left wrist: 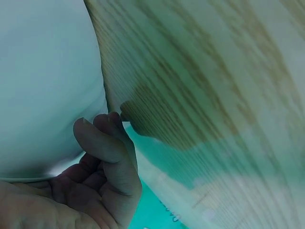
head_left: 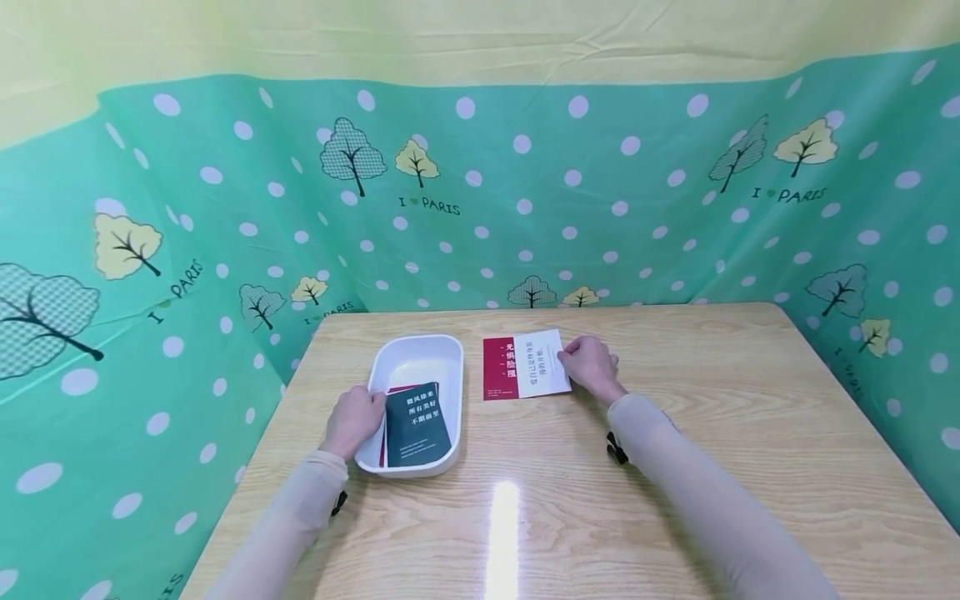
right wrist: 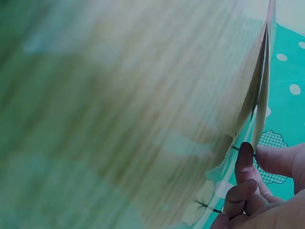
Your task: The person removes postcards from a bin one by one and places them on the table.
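Observation:
A white tub [head_left: 450, 358] stands at the left of the table, holding a dark green card [head_left: 416, 429] over red and white ones. My left hand [head_left: 356, 419] grips the tub's left rim, its fingers curled beside the white wall [left wrist: 43, 86] in the left wrist view. Right of the tub, a red card [head_left: 498, 371] lies partly under a white card [head_left: 542, 362] with dark writing. My right hand [head_left: 591, 365] pinches the white card's right edge between thumb and fingers; in the right wrist view the card [right wrist: 261, 95] appears edge-on above the hand [right wrist: 267, 186].
The wooden table [head_left: 712, 392] extends to the right and toward the front, with a bright light reflection [head_left: 503, 533] near the front. A green curtain [head_left: 547, 217] with white dots and printed trees hangs behind the table and along both sides.

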Demonstrator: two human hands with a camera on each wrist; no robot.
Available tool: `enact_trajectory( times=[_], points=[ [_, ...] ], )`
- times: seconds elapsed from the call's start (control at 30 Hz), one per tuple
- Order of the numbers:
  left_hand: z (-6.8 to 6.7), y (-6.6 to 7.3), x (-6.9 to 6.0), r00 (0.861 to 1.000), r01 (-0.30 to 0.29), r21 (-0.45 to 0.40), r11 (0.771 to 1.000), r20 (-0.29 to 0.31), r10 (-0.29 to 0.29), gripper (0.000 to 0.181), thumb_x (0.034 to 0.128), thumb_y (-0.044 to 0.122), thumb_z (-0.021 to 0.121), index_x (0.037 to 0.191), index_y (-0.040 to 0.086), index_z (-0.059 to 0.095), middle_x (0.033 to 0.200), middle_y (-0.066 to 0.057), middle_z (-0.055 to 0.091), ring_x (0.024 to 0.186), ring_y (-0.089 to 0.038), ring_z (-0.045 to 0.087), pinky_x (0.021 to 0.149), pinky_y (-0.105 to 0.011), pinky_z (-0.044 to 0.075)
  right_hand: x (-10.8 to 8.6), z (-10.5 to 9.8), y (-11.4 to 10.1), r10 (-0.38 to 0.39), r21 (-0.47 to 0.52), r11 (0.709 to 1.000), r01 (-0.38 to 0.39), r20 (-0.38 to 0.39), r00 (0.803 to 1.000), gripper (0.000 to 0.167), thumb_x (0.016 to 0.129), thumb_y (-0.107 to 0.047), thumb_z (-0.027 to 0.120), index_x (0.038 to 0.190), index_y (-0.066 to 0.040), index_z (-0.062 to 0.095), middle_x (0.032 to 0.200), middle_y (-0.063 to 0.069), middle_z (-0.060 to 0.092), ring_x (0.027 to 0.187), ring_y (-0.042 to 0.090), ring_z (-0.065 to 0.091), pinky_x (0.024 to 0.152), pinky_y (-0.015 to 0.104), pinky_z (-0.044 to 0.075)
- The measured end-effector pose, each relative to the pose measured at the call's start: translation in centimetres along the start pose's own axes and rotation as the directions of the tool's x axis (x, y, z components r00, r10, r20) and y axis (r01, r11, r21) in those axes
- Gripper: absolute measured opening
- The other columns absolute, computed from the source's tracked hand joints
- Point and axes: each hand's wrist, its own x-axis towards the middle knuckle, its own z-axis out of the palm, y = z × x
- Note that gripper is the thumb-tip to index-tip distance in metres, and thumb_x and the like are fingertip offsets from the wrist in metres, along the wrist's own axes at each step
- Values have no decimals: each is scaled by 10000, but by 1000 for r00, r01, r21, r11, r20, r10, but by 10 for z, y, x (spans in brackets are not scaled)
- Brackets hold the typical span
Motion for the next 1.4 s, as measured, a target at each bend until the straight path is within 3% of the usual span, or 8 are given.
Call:
enact_trajectory(
  times=[0.4, 0.73, 0.97, 1.07, 1.2, 1.4],
  points=[
    [1, -2, -1, 1000, 12, -4, 1000, 2, -12, 378, 1084, 239, 430, 1079, -77, 638, 782, -159, 620, 679, -247, 672, 540, -300, 576, 0, -3, -1, 12, -18, 1000, -12, 21, 1000, 184, 1001, -207, 708, 1034, -27, 728, 1028, 133, 718, 1013, 341, 627, 1017, 556, 326],
    [2, -4, -2, 1000, 3, 1, 1000, -7, -3, 362, 1079, 244, 426, 978, -35, 632, 742, -141, 580, 662, -242, 646, 525, -299, 547, -1, -3, -1, -1, -18, 1000, 2, 43, 999, 225, 1003, -238, 689, 1050, -22, 730, 1036, 135, 723, 1008, 342, 629, 1032, 557, 340],
    [3, -5, -2, 1000, 8, 0, 1000, -9, -8, 362, 1082, 244, 430, 1022, -46, 638, 756, -146, 585, 675, -246, 651, 538, -296, 552, -2, -5, -2, -20, -12, 1000, 21, 67, 998, 290, 1038, -240, 616, 1117, 18, 723, 1096, 174, 721, 1023, 355, 634, 1058, 585, 357],
    [3, -3, -2, 1000, 9, 9, 1000, -10, -9, 361, 1083, 247, 432, 1018, -41, 639, 753, -144, 581, 674, -246, 648, 541, -294, 554, -3, -5, -3, -16, -1, 1000, 17, 77, 997, 321, 1054, -238, 583, 1161, 36, 712, 1111, 188, 712, 993, 341, 641, 1001, 549, 432],
    [3, -1, -2, 1000, 3, 23, 1000, -6, -3, 362, 1083, 249, 433, 972, -29, 636, 738, -135, 575, 660, -243, 646, 533, -293, 552, -5, -6, -3, -7, 24, 1000, 5, 88, 996, 340, 1069, -242, 562, 1195, 44, 696, 1113, 197, 698, 926, 306, 644, 812, 425, 534],
    [1, 0, -1, 1000, -10, 27, 1000, -10, 10, 358, 1077, 248, 434, 921, -10, 626, 714, -123, 552, 645, -243, 639, 522, -292, 534, -8, -8, 1, -2, 55, 998, -3, 78, 997, 354, 1082, -251, 553, 1253, 40, 659, 1138, 194, 673, 930, 300, 627, 741, 361, 527]
  ],
)
